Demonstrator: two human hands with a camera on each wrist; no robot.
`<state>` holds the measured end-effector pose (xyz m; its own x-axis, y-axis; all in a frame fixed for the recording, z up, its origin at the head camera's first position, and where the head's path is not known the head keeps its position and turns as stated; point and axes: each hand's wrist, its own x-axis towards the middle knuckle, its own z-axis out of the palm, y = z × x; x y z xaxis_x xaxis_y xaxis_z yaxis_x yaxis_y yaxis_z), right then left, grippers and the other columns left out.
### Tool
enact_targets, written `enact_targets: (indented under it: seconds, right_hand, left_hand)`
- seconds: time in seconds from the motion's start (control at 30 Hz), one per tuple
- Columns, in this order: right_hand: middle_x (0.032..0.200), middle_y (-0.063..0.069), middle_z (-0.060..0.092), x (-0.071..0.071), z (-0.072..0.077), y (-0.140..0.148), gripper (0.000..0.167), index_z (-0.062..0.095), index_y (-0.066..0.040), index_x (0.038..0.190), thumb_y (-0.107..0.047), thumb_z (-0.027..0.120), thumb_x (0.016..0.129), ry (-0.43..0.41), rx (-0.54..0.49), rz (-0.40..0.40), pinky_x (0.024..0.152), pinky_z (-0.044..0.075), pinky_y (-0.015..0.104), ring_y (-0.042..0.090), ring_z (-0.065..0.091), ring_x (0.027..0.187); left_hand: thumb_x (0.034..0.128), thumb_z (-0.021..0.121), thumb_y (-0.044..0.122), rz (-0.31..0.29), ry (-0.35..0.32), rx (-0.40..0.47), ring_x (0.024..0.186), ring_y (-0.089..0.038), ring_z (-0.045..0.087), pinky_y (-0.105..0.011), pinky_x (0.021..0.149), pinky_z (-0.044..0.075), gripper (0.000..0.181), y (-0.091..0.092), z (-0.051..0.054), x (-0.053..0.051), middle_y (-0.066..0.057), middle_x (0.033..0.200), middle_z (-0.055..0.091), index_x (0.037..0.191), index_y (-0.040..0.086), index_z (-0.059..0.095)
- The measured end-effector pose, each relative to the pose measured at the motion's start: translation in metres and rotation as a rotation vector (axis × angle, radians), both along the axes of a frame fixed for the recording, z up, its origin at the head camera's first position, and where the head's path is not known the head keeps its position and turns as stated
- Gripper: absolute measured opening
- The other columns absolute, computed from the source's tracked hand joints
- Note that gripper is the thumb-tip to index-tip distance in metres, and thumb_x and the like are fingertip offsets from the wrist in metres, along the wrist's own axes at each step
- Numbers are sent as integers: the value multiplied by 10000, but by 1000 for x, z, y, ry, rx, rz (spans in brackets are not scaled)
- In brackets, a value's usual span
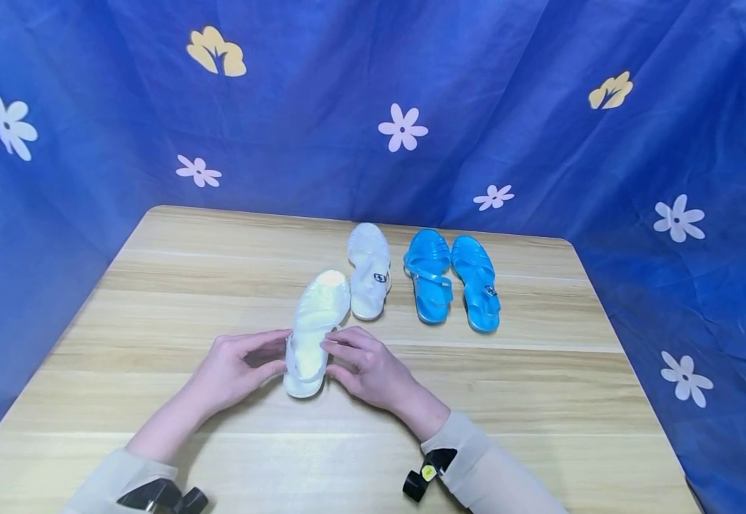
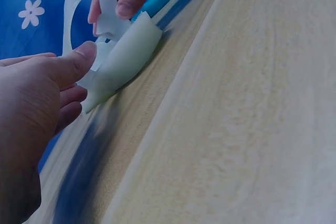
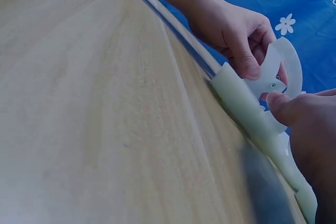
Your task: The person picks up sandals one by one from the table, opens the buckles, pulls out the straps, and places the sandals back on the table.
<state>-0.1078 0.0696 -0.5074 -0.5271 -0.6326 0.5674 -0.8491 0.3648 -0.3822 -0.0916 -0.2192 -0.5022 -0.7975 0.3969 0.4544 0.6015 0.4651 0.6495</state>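
A white jelly sandal (image 1: 311, 332) lies with its toe pointing away, between my two hands. My left hand (image 1: 234, 371) pinches its ankle strap on the left side, thumb nearest me. On the right side my right hand (image 1: 373, 364) pinches the strap, thumb and fingers around it. In the left wrist view the strap (image 2: 71, 14) arches up above the sandal's heel (image 2: 131, 51). A small stud shows on the strap (image 3: 273, 80) near the left thumb in the right wrist view. The second white sandal (image 1: 368, 285) lies just beyond, to the right.
Two blue jelly sandals (image 1: 428, 275) (image 1: 478, 285) lie side by side at the back right of the wooden table (image 1: 507, 407). A blue flowered curtain (image 1: 321, 114) hangs behind the table and along both sides. Black wrist cameras (image 1: 416, 485) are strapped over the sleeves.
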Motion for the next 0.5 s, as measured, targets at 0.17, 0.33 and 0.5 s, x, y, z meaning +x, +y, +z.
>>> enact_targets:
  seconds: [0.17, 0.33, 0.5]
  right_hand:
    - [1321, 153, 695, -3, 0, -4, 373, 737, -3, 1278, -117, 832, 935, -11, 7, 2, 1114, 448, 255, 232, 642, 1268]
    - [1323, 172, 695, -10, 0, -5, 373, 729, 12, 1281, -97, 827, 937, -41, -2, -19, 1098, 463, 256, 255, 657, 1251]
    - [1340, 176, 688, -18, 1, -7, 381, 719, 25, 1293, -74, 818, 938, -62, 0, -59, 1096, 462, 253, 267, 660, 1249]
  left_hand:
    - [750, 946, 18, 8, 5, 6, 983, -208, 775, -141, 985, 487, 589, 0, 0, -1, -60, 1184, 773, 1299, 43, 736]
    - [751, 944, 13, 48, 18, -19, 956, -226, 780, -132, 958, 498, 576, -1, 0, -4, -69, 1126, 788, 1288, 27, 737]
    - [760, 940, 5, 106, -9, -9, 937, -238, 785, -166, 892, 542, 580, -2, 1, -11, -94, 1093, 791, 1299, 14, 726]
